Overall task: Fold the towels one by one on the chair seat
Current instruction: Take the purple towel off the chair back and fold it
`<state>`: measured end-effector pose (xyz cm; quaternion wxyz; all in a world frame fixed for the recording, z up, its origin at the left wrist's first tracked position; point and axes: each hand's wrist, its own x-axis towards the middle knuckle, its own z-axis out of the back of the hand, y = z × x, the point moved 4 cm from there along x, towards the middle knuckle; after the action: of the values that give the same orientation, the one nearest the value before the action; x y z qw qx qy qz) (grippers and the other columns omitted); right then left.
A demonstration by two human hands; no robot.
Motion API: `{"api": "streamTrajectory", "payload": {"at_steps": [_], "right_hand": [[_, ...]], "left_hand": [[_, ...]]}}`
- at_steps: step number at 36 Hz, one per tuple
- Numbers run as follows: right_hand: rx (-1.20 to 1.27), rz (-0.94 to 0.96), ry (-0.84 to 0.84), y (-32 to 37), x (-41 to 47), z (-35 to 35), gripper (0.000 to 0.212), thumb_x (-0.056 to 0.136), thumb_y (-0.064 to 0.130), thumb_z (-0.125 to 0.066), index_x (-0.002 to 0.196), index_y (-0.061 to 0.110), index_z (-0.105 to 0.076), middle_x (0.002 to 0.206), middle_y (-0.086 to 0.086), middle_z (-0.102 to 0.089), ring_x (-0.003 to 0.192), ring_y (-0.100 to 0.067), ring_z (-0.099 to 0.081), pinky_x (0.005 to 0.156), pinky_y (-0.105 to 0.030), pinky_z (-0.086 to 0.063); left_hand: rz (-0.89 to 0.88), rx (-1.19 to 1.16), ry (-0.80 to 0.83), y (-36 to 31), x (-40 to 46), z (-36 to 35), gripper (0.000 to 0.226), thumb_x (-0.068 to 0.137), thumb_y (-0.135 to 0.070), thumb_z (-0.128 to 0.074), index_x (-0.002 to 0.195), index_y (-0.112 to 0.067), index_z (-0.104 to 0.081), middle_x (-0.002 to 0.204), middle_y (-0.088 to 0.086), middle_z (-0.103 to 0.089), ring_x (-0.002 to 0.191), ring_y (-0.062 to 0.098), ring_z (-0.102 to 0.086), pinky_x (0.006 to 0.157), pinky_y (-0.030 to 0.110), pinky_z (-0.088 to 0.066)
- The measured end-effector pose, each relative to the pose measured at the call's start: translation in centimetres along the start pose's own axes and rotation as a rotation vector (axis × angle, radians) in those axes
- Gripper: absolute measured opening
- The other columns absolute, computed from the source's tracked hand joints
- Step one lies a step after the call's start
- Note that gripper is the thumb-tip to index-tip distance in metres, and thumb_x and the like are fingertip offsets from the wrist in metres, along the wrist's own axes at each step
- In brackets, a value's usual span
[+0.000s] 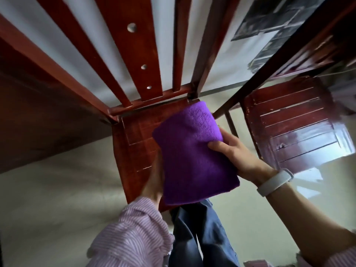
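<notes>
A folded purple towel (192,151) is held over the red-brown wooden chair seat (134,139), covering much of its right half. My right hand (233,151) grips the towel's right edge, thumb on top and fingers beneath. My left hand (154,182) holds the left edge from under the towel, so most of its fingers are hidden. Whether the towel rests on the seat or hangs just above it is unclear. No other towels are in view.
The chair's slatted backrest (134,54) rises at the far side. A second dark red wooden chair seat (300,128) stands to the right beside a dark table frame (269,68). Pale floor surrounds the chair; my blue trousers (202,228) are below.
</notes>
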<state>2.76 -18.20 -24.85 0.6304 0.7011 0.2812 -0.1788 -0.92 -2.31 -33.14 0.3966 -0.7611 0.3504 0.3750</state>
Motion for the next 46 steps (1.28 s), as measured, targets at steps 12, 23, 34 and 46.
{"api": "streamTrajectory", "payload": {"at_steps": [12, 23, 34, 46], "right_hand": [[-0.292, -0.019, -0.451, -3.4, -3.7, 7.3, 0.022, 0.083, 0.021, -0.063, 0.099, 0.007, -0.056, 0.097, -0.017, -0.063, 0.084, -0.019, -0.054, 0.086, -0.044, -0.046], [-0.278, 0.04, -0.695, -3.3, -12.9, 11.8, 0.044, 0.085, 0.016, -0.061, 0.127, 0.01, -0.048, 0.111, 0.001, -0.054, 0.1, -0.014, -0.05, 0.092, -0.029, -0.04], [-0.059, 0.085, -0.926, -3.4, -25.9, 26.9, 0.046, 0.085, 0.014, -0.062, 0.128, 0.011, -0.045, 0.103, -0.004, -0.055, 0.088, -0.018, -0.053, 0.086, -0.033, -0.046], [-0.01, 0.102, -1.161, -5.3, -41.4, 50.2, 0.042, 0.087, 0.013, -0.058, 0.127, 0.01, -0.045, 0.107, 0.001, -0.054, 0.094, -0.021, -0.056, 0.09, -0.04, -0.046]], "left_hand": [[-0.323, 0.818, -0.155, -2.5, -0.7, -3.8, 0.053, 0.08, -0.039, -0.066, 0.12, -0.007, -0.055, 0.12, 0.011, -0.061, 0.11, 0.023, -0.058, 0.099, 0.043, -0.044], [-0.646, 1.35, -0.232, 0.6, -7.3, -14.1, 0.029, 0.09, -0.017, -0.055, 0.104, 0.008, -0.056, 0.105, 0.028, -0.06, 0.099, 0.038, -0.056, 0.078, 0.028, -0.032], [-0.742, 1.478, -0.058, 9.6, -10.8, -33.0, 0.021, 0.085, -0.016, -0.062, 0.101, -0.001, -0.062, 0.097, 0.018, -0.068, 0.09, 0.031, -0.061, 0.068, 0.023, -0.034], [-0.844, 1.524, 0.158, 27.3, -10.8, -57.6, 0.026, 0.086, -0.017, -0.062, 0.108, -0.003, -0.062, 0.104, 0.017, -0.066, 0.097, 0.03, -0.059, 0.074, 0.025, -0.035]]}}
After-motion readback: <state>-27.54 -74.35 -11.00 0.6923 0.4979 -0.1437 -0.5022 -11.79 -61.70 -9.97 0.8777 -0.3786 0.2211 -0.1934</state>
